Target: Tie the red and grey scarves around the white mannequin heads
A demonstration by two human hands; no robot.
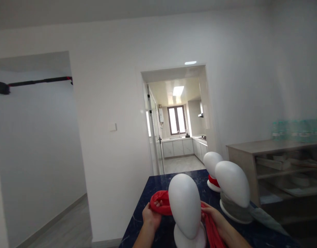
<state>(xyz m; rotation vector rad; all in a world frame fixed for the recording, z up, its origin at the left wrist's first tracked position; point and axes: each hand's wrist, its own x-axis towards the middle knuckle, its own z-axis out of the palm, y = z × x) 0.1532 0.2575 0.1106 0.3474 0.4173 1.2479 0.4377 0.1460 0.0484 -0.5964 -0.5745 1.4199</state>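
A white mannequin head [184,206] stands upright on a dark blue marbled table [153,182], close to me. A red scarf [163,206] passes behind it, showing on both sides. To the left of the head, my left hand [153,213] is closed on the scarf where it loops. My right hand [210,213] grips the scarf on the other side, and a length of red cloth hangs below it. The head hides the middle of the scarf.
At the right stand two more white heads, one with a grey scarf [233,208], the farther with a red band [213,180]. Beyond them is a shelf unit [251,147] with bottles [303,131]. A doorway opens ahead.
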